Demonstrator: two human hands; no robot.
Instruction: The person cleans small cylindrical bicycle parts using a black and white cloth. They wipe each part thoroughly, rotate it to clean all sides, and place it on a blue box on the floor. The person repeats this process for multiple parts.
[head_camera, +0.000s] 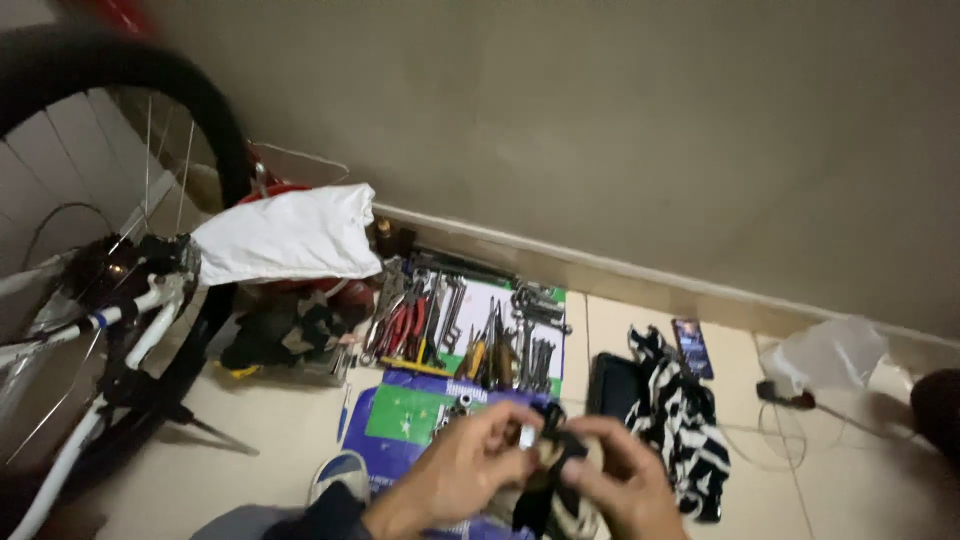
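Observation:
My left hand (455, 470) and my right hand (625, 480) meet low in the middle of the head view. Together they grip a dark, crumpled cloth (550, 490) with pale patches. A small pale object (527, 436) shows between the fingertips of my left hand; what it is cannot be told. Just beyond my hands, several hand tools (460, 325), among them wrenches and red-handled pliers, lie spread on a flat printed sheet (405, 415) on the floor.
A bicycle wheel (130, 130) and white frame (120, 330) stand at the left, a white cloth (290, 235) draped nearby. A black-and-white striped cloth (685, 420), a dark flat case (612, 385), a clear plastic bag (825, 355) and a cable (790, 425) lie right. The wall (600, 120) is close behind.

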